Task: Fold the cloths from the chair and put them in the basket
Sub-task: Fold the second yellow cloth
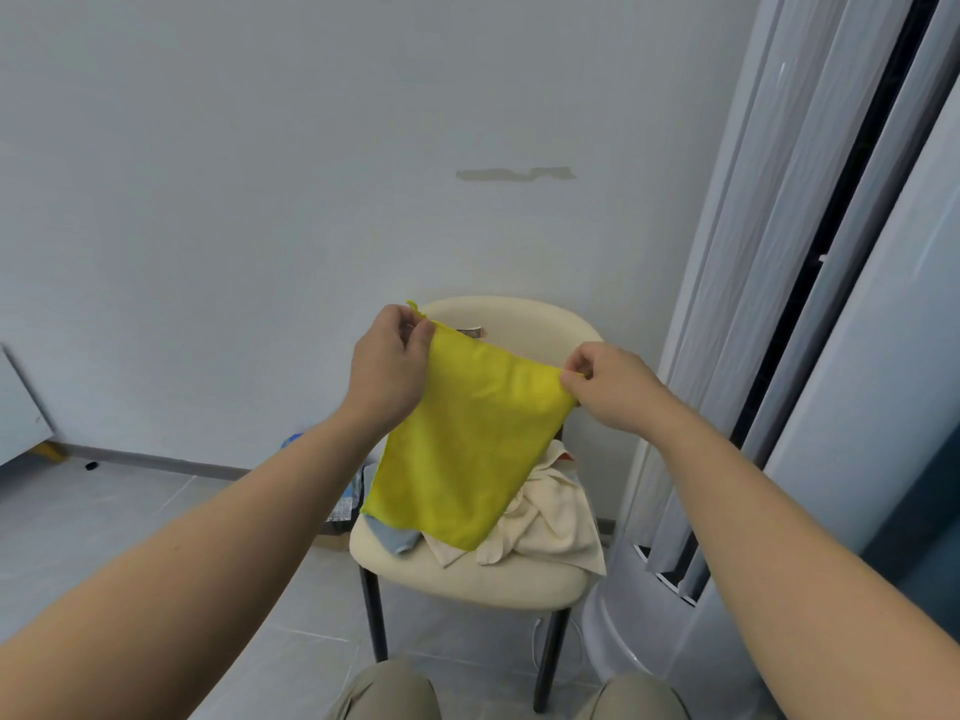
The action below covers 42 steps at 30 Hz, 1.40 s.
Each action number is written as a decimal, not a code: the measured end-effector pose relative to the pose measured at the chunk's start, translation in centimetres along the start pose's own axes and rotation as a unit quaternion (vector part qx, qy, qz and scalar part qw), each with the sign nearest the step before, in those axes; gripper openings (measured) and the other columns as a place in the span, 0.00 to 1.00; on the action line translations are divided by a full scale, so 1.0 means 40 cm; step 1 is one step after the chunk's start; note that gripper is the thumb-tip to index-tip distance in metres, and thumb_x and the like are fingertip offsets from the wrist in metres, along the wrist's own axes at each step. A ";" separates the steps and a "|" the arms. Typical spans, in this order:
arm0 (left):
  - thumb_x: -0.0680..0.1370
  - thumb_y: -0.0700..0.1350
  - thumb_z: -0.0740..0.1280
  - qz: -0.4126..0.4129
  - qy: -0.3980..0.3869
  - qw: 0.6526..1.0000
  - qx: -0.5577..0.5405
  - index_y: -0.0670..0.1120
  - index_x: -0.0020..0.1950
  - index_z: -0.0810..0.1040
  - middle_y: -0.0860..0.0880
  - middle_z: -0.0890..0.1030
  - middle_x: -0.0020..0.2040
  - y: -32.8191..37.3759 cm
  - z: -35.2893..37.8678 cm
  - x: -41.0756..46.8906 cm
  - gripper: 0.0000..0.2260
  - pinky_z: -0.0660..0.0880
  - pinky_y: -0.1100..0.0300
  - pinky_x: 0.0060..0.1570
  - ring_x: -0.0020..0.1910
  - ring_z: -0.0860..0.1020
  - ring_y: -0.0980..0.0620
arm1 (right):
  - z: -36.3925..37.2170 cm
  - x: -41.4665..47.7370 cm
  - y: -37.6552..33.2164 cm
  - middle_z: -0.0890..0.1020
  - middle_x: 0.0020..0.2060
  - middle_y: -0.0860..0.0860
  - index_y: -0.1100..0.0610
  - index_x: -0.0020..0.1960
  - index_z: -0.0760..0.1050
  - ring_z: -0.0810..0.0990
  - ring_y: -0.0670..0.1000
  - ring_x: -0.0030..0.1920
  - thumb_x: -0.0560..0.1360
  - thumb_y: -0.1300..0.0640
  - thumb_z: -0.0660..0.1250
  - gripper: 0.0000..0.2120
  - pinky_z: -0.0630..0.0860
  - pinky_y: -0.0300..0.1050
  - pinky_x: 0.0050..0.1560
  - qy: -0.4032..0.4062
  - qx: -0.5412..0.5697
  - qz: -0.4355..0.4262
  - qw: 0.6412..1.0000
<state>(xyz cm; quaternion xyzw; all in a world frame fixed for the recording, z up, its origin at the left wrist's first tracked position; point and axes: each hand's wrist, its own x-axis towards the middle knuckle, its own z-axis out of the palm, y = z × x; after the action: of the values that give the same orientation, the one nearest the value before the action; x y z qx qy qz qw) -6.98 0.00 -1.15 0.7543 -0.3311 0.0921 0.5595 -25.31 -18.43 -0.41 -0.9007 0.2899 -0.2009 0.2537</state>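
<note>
Lower edge of frame: two knees (387, 691) in khaki, the person close in front of the chair.

Centre, nearest item in hand: left hand (387, 368) and right hand (610, 387), both raised at the ends of outstretched forearms. Each pinches an upper corner of the yellow cloth (467, 449) between thumb and fingers. The top edge is pulled taut between them and slopes down toward the right. The cloth hangs free below as a flat panel, probably spread this way so that edges can be matched for a fold. Judged step: folding in progress, the cloth not yet ready for the basket.

Behind and below the cloth: cream chair (467, 584) on dark legs. Its seat carries a crumpled cream cloth (556, 517) and a light blue cloth (397, 537), both unfolded and awaiting their turn.

Left of the chair: blue and patterned items, mostly hidden; the basket cannot be made out with certainty.

Right side of frame: tall pale column unit (623, 641) on a round base.

Farthest: grey tiled floor (130, 511) and plain wall (260, 200) with a scuffed patch (514, 174).
</note>
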 end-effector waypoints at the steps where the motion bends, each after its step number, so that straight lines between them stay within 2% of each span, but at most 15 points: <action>1: 0.84 0.47 0.65 0.019 -0.007 1.000 0.007 0.49 0.51 0.74 0.57 0.76 0.41 0.009 0.000 -0.005 0.03 0.66 0.72 0.37 0.39 0.74 0.61 | 0.002 -0.003 0.007 0.80 0.47 0.49 0.53 0.53 0.75 0.79 0.52 0.46 0.79 0.54 0.67 0.04 0.72 0.41 0.38 -0.029 -0.016 0.002 0.999; 4: 0.82 0.45 0.67 0.091 -0.057 0.994 0.031 0.50 0.48 0.75 0.56 0.77 0.37 0.035 0.003 -0.027 0.03 0.66 0.72 0.36 0.35 0.73 0.63 | 0.023 -0.017 0.014 0.79 0.57 0.48 0.52 0.63 0.72 0.78 0.50 0.56 0.77 0.51 0.71 0.17 0.75 0.44 0.51 -0.087 0.000 -0.023 0.996; 6: 0.81 0.45 0.69 0.131 -0.097 0.986 0.037 0.50 0.48 0.76 0.55 0.79 0.37 0.045 0.011 -0.041 0.04 0.68 0.68 0.36 0.34 0.73 0.62 | 0.046 -0.028 -0.006 0.77 0.65 0.47 0.52 0.71 0.69 0.75 0.47 0.65 0.77 0.49 0.72 0.26 0.74 0.46 0.65 -0.102 0.086 -0.057 0.989; 8: 0.81 0.45 0.69 0.144 -0.132 0.980 0.032 0.50 0.48 0.77 0.52 0.81 0.37 0.052 0.018 -0.053 0.03 0.69 0.65 0.36 0.33 0.73 0.60 | 0.076 -0.036 -0.038 0.77 0.68 0.47 0.50 0.74 0.69 0.74 0.45 0.68 0.78 0.51 0.73 0.26 0.73 0.48 0.70 -0.113 0.193 -0.082 0.971; 10: 0.81 0.46 0.70 0.137 -0.142 0.980 0.022 0.51 0.47 0.78 0.52 0.82 0.38 0.055 0.024 -0.062 0.03 0.70 0.63 0.37 0.33 0.75 0.59 | 0.100 -0.033 -0.057 0.82 0.63 0.48 0.49 0.67 0.77 0.79 0.44 0.64 0.79 0.54 0.72 0.17 0.76 0.49 0.67 -0.087 0.255 -0.102 0.958; 12: 0.80 0.47 0.71 0.111 -0.133 0.985 0.015 0.55 0.46 0.77 0.53 0.83 0.38 0.050 0.029 -0.065 0.05 0.72 0.61 0.38 0.34 0.76 0.59 | 0.112 -0.033 -0.070 0.87 0.52 0.52 0.54 0.56 0.82 0.83 0.46 0.51 0.79 0.55 0.72 0.07 0.79 0.53 0.59 -0.055 0.263 -0.118 0.956; 15: 0.78 0.49 0.73 0.059 -0.125 0.990 -0.025 0.56 0.50 0.76 0.54 0.82 0.37 0.040 0.034 -0.082 0.07 0.73 0.62 0.37 0.34 0.77 0.63 | 0.117 -0.033 -0.072 0.86 0.43 0.56 0.57 0.47 0.82 0.80 0.48 0.41 0.77 0.53 0.73 0.07 0.79 0.55 0.49 -0.015 0.235 -0.109 0.966; 18: 0.75 0.48 0.77 -0.031 -0.198 0.973 -0.111 0.54 0.57 0.76 0.48 0.85 0.42 -0.004 0.039 -0.115 0.14 0.80 0.53 0.45 0.40 0.82 0.54 | 0.121 -0.029 -0.067 0.84 0.41 0.57 0.57 0.43 0.79 0.77 0.48 0.39 0.75 0.51 0.74 0.10 0.77 0.54 0.47 0.034 0.209 -0.084 0.974; 21: 0.74 0.52 0.75 -0.042 -0.290 0.954 -0.060 0.51 0.54 0.81 0.45 0.85 0.46 -0.054 0.055 -0.155 0.11 0.82 0.45 0.51 0.47 0.84 0.48 | 0.118 -0.031 -0.056 0.82 0.40 0.53 0.55 0.44 0.77 0.78 0.52 0.42 0.77 0.53 0.72 0.07 0.75 0.50 0.46 0.058 0.177 -0.082 0.979; 24: 0.81 0.48 0.70 -0.031 -0.313 0.949 0.012 0.49 0.43 0.78 0.52 0.76 0.35 -0.086 0.078 -0.192 0.08 0.71 0.65 0.37 0.33 0.73 0.60 | 0.105 -0.048 -0.033 0.81 0.43 0.44 0.50 0.48 0.77 0.78 0.48 0.47 0.80 0.56 0.69 0.03 0.70 0.38 0.44 0.078 0.136 -0.086 0.984; 26: 0.82 0.48 0.68 -0.017 -0.296 0.953 0.062 0.51 0.41 0.74 0.55 0.72 0.34 -0.105 0.091 -0.209 0.10 0.64 0.67 0.32 0.31 0.68 0.60 | 0.102 -0.063 -0.002 0.81 0.45 0.45 0.50 0.51 0.78 0.77 0.47 0.48 0.81 0.55 0.67 0.01 0.69 0.34 0.42 0.095 0.123 -0.080 0.985; 30: 0.82 0.48 0.68 0.023 -0.245 0.967 0.066 0.51 0.49 0.79 0.54 0.78 0.38 -0.124 0.107 -0.240 0.03 0.67 0.67 0.36 0.36 0.74 0.59 | 0.116 -0.096 0.074 0.82 0.46 0.49 0.56 0.54 0.78 0.78 0.51 0.48 0.83 0.51 0.65 0.09 0.72 0.46 0.47 0.165 0.146 -0.031 0.975; 34: 0.78 0.44 0.73 0.072 -0.179 0.981 0.021 0.53 0.53 0.80 0.58 0.80 0.42 -0.133 0.118 -0.273 0.06 0.71 0.71 0.40 0.41 0.77 0.59 | 0.125 -0.129 0.132 0.80 0.42 0.44 0.53 0.51 0.76 0.76 0.46 0.46 0.84 0.51 0.63 0.07 0.69 0.41 0.43 0.233 0.183 0.008 0.955; 37: 0.76 0.39 0.74 0.085 -0.236 0.968 0.027 0.54 0.54 0.77 0.60 0.79 0.45 -0.148 0.127 -0.303 0.13 0.70 0.72 0.42 0.43 0.77 0.61 | 0.121 -0.147 0.162 0.78 0.41 0.42 0.51 0.49 0.75 0.75 0.41 0.44 0.84 0.52 0.63 0.05 0.68 0.29 0.41 0.273 0.186 0.016 0.944; 42: 0.78 0.40 0.71 0.042 -0.330 0.941 0.062 0.61 0.61 0.72 0.59 0.81 0.50 -0.189 0.131 -0.346 0.19 0.74 0.66 0.47 0.49 0.78 0.63 | 0.102 -0.163 0.201 0.78 0.41 0.43 0.56 0.51 0.77 0.74 0.40 0.44 0.83 0.54 0.63 0.07 0.67 0.26 0.41 0.326 0.189 0.035 0.926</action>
<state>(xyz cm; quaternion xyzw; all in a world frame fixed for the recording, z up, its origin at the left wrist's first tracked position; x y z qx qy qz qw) -14.22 1.91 -15.98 0.7608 -0.5225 -0.1184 0.3664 -31.51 -18.63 -9.64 -0.7102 0.3451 -0.5251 0.3174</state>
